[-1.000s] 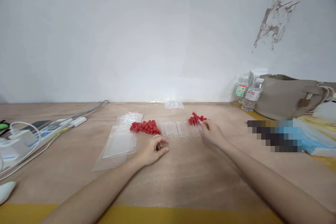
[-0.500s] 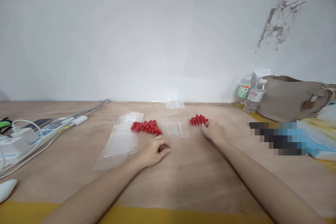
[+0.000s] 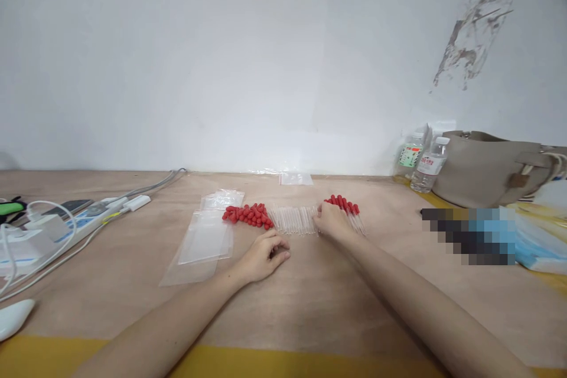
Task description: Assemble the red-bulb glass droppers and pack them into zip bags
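Note:
My left hand [image 3: 263,257] rests on the wooden table, loosely curled, with a gap between thumb and fingers and nothing seen in it. Just beyond it lies a pile of red rubber bulbs [image 3: 248,215]. To the right of the pile, thin clear tubes [image 3: 292,220] lie side by side in a row. At the row's right end my right hand [image 3: 332,220] pinches a thin clear tube, mostly hidden by the fingers. Behind and right of that hand are several droppers [image 3: 349,208], clear tubes with red bulbs on them, partly covered by the hand.
Clear plastic bags [image 3: 206,239] lie left of the bulbs, and another bag [image 3: 296,179] lies by the wall. A power strip [image 3: 84,218] with cables is at far left. Two bottles [image 3: 429,168], a grey bag [image 3: 487,168] and blue packaging [image 3: 535,245] stand at right.
My right hand has moved left, from the droppers to the end of the clear tube row. More of the droppers now shows on the right. My left hand has barely moved.

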Demonstrator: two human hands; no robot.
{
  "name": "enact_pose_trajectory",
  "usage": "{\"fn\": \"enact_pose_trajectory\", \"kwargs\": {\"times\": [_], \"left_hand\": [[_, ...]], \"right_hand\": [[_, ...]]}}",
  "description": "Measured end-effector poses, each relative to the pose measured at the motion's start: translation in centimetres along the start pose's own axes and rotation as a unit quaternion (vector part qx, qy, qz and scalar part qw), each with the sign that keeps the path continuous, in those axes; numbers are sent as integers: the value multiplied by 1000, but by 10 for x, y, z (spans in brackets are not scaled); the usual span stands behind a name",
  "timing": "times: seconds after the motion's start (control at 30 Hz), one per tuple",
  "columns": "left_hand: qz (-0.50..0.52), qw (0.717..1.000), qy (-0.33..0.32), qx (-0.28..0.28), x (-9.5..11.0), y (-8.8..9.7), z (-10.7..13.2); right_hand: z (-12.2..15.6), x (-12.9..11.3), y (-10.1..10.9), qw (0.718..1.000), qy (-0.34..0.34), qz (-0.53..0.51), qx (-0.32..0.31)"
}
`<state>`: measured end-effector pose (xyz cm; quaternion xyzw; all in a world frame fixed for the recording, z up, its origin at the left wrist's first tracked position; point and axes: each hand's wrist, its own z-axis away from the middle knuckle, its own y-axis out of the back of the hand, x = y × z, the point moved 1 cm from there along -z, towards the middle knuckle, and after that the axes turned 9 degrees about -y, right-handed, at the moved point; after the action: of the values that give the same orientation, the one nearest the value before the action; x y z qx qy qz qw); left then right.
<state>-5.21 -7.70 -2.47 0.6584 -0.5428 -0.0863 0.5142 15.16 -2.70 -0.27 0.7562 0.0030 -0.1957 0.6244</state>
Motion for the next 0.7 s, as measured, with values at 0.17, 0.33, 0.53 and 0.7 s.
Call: {"fn": "enact_pose_trajectory", "kwargs": {"times": [0.17,0.33,0.53,0.7], "left_hand": [[-4,1000,-2,4,-1,0,0],[-3,1000,-8,10,-2,0,0],[-17,1000,-14,19,1,-1,0],[-179,975,10,129,-11,23,-16]], "right_hand": [[-13,-10,-6,998,-47,10,-46],[-20,-13,-10,995,-67,10,-73],[-24,-8,-8,995,-73,4,-70],[-26,7,-1,995,-84,9,-48]]}}
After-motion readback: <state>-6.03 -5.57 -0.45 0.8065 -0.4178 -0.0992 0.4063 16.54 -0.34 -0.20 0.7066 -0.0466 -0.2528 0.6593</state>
